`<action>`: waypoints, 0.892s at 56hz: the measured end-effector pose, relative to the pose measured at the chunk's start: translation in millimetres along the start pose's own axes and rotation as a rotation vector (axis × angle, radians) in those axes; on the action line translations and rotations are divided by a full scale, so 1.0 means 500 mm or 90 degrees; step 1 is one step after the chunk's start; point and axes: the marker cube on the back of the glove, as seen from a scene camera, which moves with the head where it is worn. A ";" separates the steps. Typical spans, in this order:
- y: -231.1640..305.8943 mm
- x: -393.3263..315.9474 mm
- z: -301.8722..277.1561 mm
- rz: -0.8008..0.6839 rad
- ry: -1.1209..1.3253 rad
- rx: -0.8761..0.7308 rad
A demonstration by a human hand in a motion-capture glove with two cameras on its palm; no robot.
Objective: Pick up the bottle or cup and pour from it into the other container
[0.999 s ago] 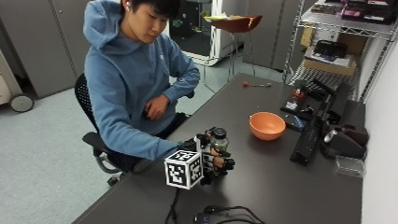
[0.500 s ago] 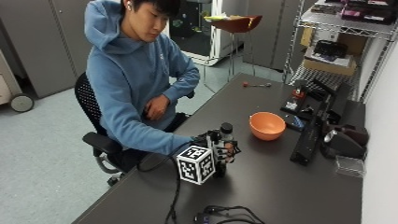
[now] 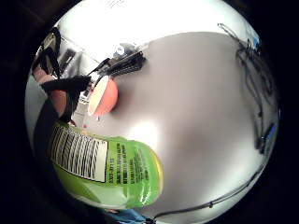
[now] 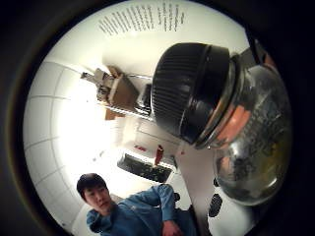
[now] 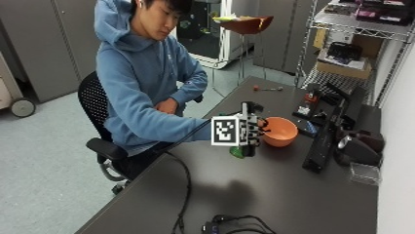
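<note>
One clear green-labelled plastic bottle with a black cap (image 5: 246, 130) and one round orange bowl (image 5: 280, 131) were on show. The gloved right hand (image 5: 250, 132) gripped that bottle, lifted off the dark table (image 5: 272, 190). Since a second ago it had travelled toward the bowl, the bottle now at the bowl's 9 o'clock.

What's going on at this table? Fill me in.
A person seated at the dark table grips a bottle with a green label and black cap in the gloved right hand. The bottle is lifted off the table and roughly upright, right beside the orange bowl. The cap is on and nothing is pouring yet. The bare hand rests near the person's lap.
</note>
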 end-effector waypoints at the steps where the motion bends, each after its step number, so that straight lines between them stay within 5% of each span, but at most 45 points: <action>1: -0.007 -0.005 -0.001 0.001 0.021 -0.007; 26: -0.147 -0.134 0.095 0.126 0.496 -0.258; 50: -0.171 -0.167 0.211 0.127 0.716 -0.403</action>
